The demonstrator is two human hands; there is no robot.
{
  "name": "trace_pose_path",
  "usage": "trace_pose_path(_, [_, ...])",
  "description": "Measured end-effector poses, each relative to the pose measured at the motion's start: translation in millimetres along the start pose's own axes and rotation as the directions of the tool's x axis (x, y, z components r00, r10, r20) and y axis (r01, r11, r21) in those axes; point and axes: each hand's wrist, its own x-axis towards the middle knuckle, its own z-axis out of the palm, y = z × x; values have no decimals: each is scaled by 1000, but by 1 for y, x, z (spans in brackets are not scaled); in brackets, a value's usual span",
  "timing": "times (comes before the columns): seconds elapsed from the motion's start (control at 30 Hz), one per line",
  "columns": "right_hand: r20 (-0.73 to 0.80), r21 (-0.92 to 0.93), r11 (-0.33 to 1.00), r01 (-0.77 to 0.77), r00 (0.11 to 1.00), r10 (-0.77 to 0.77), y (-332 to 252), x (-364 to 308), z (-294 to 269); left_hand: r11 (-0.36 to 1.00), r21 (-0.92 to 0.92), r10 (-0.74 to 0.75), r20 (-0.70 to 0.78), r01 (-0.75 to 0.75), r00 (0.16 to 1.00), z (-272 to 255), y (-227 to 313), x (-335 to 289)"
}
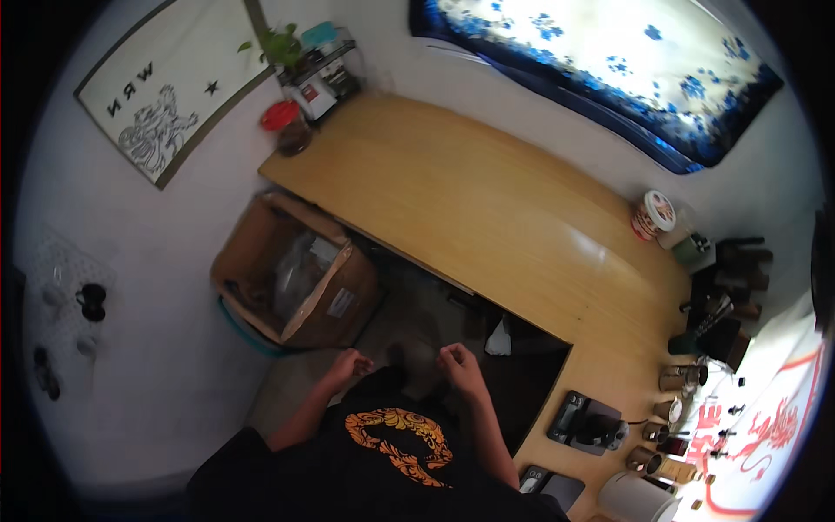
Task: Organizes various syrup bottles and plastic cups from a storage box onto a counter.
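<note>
In front of my torso, which wears a black shirt with an orange print, both of my hands hang in the air, apart from each other. My left hand (349, 365) is near the lower edge of the cardboard box (335, 300), its fingers curled in with nothing visible between them. To the right, my right hand (459, 363) is also closed, thumb and fingers drawn together, with no object showing. Neither hand touches the wooden desk (470, 204). Inside the box lies clear plastic wrapping (300, 274).
At the desk's far left stands a red-lidded jar (283, 126) beside a small rack (335, 74) with a plant (283, 45). A white-lidded tub (654, 215) is at the far right. The right wing holds a black scale (583, 424) and several metal cups (644, 459).
</note>
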Motion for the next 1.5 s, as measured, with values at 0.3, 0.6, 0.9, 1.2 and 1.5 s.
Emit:
trace_pose_path(0.3, [336, -115, 985, -126, 929, 158, 12, 31, 63, 976, -200, 60, -115, -83, 992, -25, 3, -11])
trace_pose_path(0.6, [111, -233, 971, -56, 990, 84, -32, 117, 104, 891, -436, 123, -37, -126, 992, -102, 39, 34])
trace_pose_path(0.9, [174, -293, 936, -195, 952, 253, -42, 181, 206, 933, -231, 311, 125, -278, 942, -171, 77, 86])
trace_pose_path(1.2, [378, -516, 855, -55, 881, 285, -30, 214, 302, 922, -302, 242, -40, -243, 969, -247, 43, 96])
trace_pose_path(1.5, [473, -493, 870, -9, 836, 277, -50, 283, 356, 811, -556, -170, -526, -185, 834, -293, 49, 107])
